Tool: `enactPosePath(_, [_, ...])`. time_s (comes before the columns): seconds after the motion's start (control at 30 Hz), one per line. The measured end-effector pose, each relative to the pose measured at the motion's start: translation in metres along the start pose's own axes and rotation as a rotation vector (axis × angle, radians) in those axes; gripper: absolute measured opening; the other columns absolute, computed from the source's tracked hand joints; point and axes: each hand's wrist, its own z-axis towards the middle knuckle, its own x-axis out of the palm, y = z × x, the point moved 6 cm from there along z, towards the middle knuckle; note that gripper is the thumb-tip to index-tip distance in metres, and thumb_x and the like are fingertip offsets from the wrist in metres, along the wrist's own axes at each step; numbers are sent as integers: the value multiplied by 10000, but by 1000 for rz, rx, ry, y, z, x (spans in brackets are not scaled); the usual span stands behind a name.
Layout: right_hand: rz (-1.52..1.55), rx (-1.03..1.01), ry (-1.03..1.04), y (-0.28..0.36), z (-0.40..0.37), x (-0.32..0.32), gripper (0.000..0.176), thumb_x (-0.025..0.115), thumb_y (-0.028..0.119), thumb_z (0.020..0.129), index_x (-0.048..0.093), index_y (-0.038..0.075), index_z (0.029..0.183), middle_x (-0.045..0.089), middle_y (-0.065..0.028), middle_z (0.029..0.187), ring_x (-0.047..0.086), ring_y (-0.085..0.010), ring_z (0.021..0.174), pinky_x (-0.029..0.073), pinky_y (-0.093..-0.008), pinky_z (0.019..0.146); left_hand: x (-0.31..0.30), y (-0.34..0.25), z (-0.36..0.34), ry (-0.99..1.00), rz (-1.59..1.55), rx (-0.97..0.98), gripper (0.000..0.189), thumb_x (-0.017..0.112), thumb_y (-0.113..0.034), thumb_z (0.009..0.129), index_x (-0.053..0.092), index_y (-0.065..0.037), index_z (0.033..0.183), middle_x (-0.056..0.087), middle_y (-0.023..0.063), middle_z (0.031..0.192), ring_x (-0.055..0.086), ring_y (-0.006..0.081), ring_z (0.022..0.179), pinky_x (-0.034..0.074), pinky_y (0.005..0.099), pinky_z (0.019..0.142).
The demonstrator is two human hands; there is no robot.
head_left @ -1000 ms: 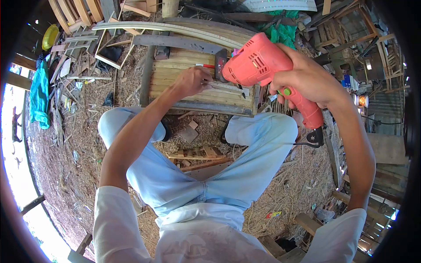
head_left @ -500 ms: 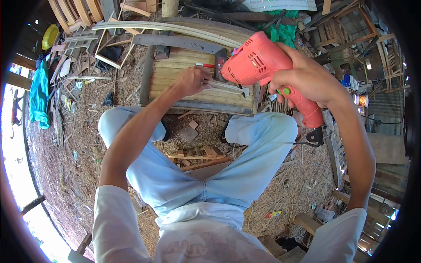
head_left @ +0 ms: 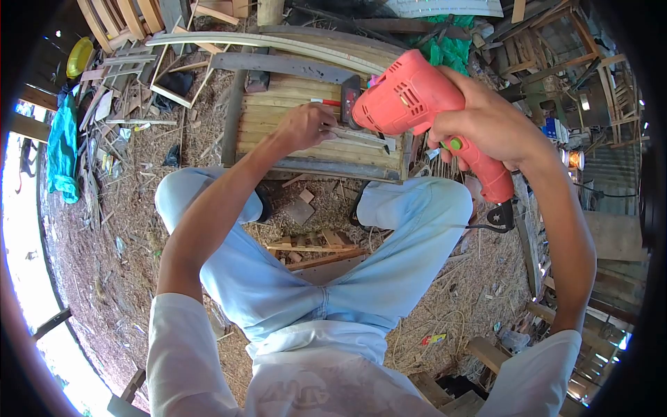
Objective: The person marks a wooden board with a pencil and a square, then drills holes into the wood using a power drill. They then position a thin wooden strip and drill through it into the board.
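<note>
My right hand (head_left: pixel 486 121) is wrapped round the grip of a red power drill (head_left: pixel 410 94). The drill's front end points down over a low slatted wooden bench (head_left: pixel 271 108); any bit is hidden from here. My left hand (head_left: pixel 306 128) is closed on one end of a thin pale wood strip (head_left: pixel 358 137), which lies across the bench to its right side. Just left of the drill's nose stands a dark and red block-like tool (head_left: pixel 350 97), partly covered. A red pen-like stick (head_left: pixel 325 102) lies beside my left fingers. A small dark pointed piece (head_left: pixel 385 144) touches the strip's far end.
A saw blade (head_left: pixel 278 66) and a long curved pale moulding (head_left: pixel 278 43) lie along the bench's back. The drill's black cord (head_left: pixel 486 226) hangs by my knee. Wood scraps (head_left: pixel 316 244) and shavings cover the ground. Green plastic (head_left: pixel 448 48) is behind.
The drill and my right hand have shifted very slightly to the right. My left hand and the wood strip look practically the same.
</note>
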Motion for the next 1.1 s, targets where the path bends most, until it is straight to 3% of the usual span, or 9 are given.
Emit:
enactPosePath(0.2, [-78,29,-23,6,2,0,668,618,67,745,389,22,1371,639,-98,883,587,-125,586,485,-287,457,4,4,-1,-7,-10,1,216,768,-177,747,736,-88,941,705,68,997,665,296,927,539,398,807])
enactPosePath(0.27, [-119,36,10,6,5,0,664,615,63,742,393,31,1367,643,-100,907,588,-126,590,493,-297,455,2,2,-1,-61,-27,60,187,769,-182,747,718,-57,877,683,68,879,652,288,839,524,394,734])
enactPosePath(0.37, [-134,8,60,12,9,3,654,610,58,744,397,38,1363,639,-99,906,585,-123,587,495,-299,450,3,4,-1,-3,-9,9,212,757,-187,750,738,-95,940,708,67,983,664,298,924,543,408,802])
enactPosePath(0.67, [-98,41,-7,13,7,2,592,597,58,764,409,24,1324,629,-107,867,563,-121,564,483,-292,437,-4,-3,-3,-8,-6,-10,213,756,-204,747,736,-88,924,703,85,923,662,308,908,537,419,788])
enactPosePath(1.1, [-181,80,10,24,12,9,634,592,39,765,387,29,1365,640,-137,917,570,-129,562,486,-297,440,-1,-1,-3,-36,-4,19,245,764,-247,747,735,-82,925,705,87,979,661,306,917,538,409,801])
